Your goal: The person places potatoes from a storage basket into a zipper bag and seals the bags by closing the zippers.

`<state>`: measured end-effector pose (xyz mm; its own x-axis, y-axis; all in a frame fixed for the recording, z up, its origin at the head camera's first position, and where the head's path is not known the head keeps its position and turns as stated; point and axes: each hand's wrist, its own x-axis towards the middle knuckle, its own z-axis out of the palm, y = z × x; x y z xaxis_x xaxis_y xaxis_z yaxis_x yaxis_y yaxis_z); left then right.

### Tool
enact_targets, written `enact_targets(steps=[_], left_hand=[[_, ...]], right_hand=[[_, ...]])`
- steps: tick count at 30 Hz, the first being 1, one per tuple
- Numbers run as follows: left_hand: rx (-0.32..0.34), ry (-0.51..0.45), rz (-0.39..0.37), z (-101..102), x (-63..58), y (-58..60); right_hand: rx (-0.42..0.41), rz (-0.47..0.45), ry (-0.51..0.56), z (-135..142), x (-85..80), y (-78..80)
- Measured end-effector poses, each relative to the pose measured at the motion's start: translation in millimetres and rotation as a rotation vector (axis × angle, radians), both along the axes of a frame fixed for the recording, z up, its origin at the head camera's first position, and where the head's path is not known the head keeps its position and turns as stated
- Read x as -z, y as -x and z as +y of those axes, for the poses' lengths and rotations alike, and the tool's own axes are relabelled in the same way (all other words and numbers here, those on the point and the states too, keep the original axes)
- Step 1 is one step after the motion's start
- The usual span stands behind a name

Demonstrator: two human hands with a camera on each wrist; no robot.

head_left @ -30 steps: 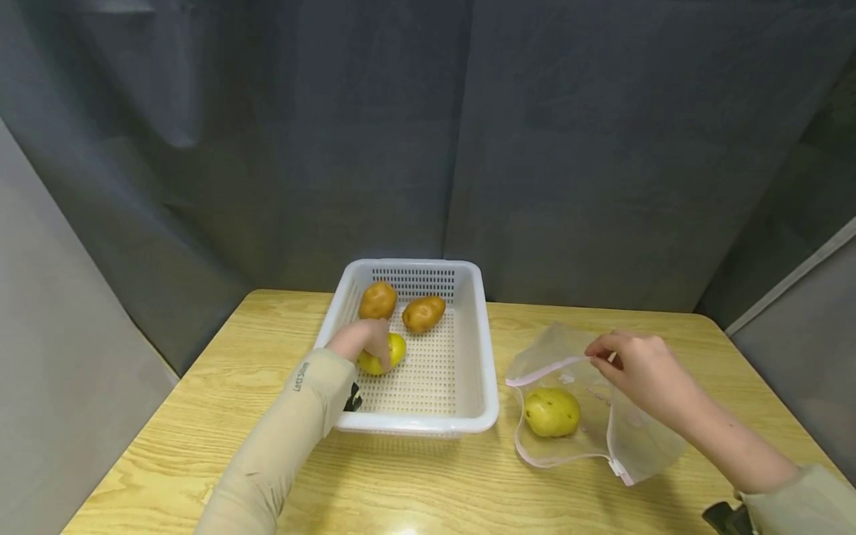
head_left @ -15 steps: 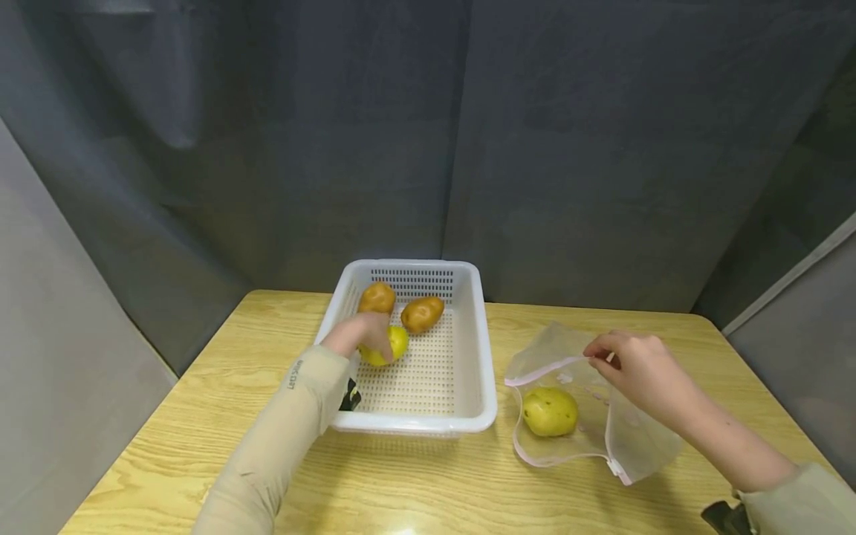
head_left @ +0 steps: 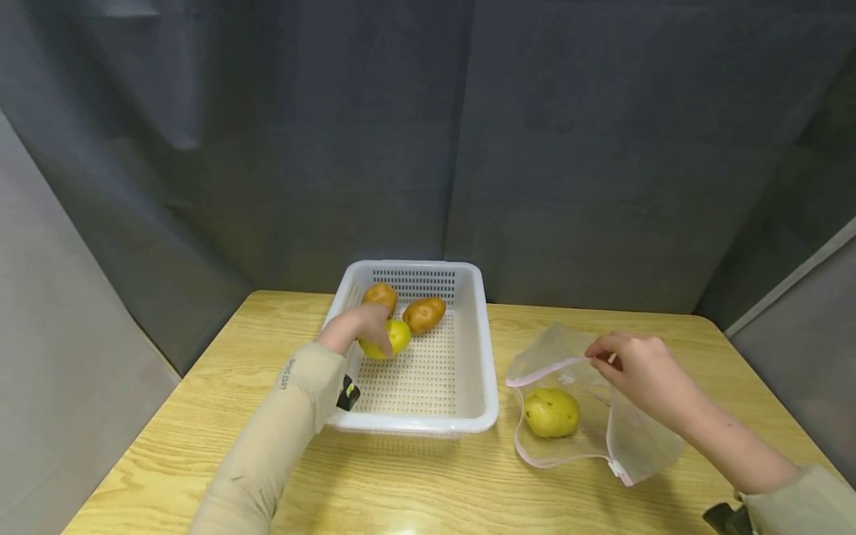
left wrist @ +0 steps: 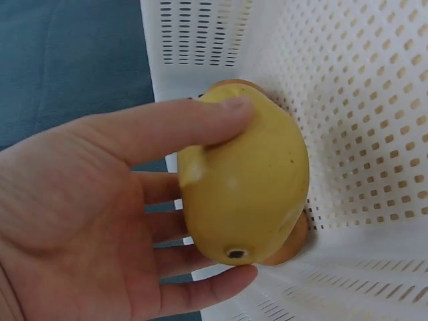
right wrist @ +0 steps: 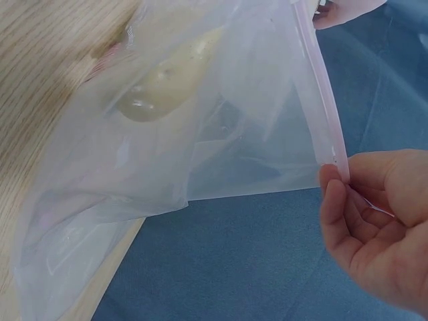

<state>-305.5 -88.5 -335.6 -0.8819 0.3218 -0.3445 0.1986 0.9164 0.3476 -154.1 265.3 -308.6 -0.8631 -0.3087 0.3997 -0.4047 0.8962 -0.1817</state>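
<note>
My left hand (head_left: 368, 327) holds a smooth yellow oval fruit (left wrist: 254, 180) inside the white basket. In the left wrist view, the thumb lies over its top and the fingers curl beneath; a dark, stem-like scar marks one end. Two brown potatoes (head_left: 424, 315) are farther back in the basket, one partly covered by the hand. On the right, my right hand (head_left: 638, 368) pinches the pink-edged mouth of a clear zip bag (head_left: 642, 446) between thumb and fingers. The bag gapes, with a yellow potato-like piece (head_left: 551, 412) inside it.
The white plastic basket (head_left: 478, 371) with slotted walls stands at the middle back of the wooden table (head_left: 221, 386). A dark curtain (head_left: 334, 148) hangs behind the table, and a grey panel (head_left: 67, 357) rises on the left.
My left hand has shifted slightly away from me inside the basket, and the yellow fruit has gone with it. The right hand and the bag stay almost still.
</note>
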Motion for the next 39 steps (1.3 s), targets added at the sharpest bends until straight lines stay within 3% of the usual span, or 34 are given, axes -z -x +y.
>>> enact_targets(steps=[6, 15, 28, 39], left_hand=[[-0.002, -0.01, 0.023, -1.2, -4.6, -1.7], [0.061, -0.004, 0.12, -3.4, -8.1, -0.7], [0.05, 0.008, 0.131, -8.8, -9.3, -3.4], [0.024, -0.065, 0.137, -13.4, -9.3, -4.9]], right_hand=[[0.004, -0.01, 0.001, 1.0, -0.4, -0.5], [0.005, -0.019, -0.002, 1.9, -0.9, 0.5], [0.002, -0.007, -0.011, 1.4, -3.5, -1.1], [0.005, -0.037, -0.006, -0.7, -5.7, -1.8]])
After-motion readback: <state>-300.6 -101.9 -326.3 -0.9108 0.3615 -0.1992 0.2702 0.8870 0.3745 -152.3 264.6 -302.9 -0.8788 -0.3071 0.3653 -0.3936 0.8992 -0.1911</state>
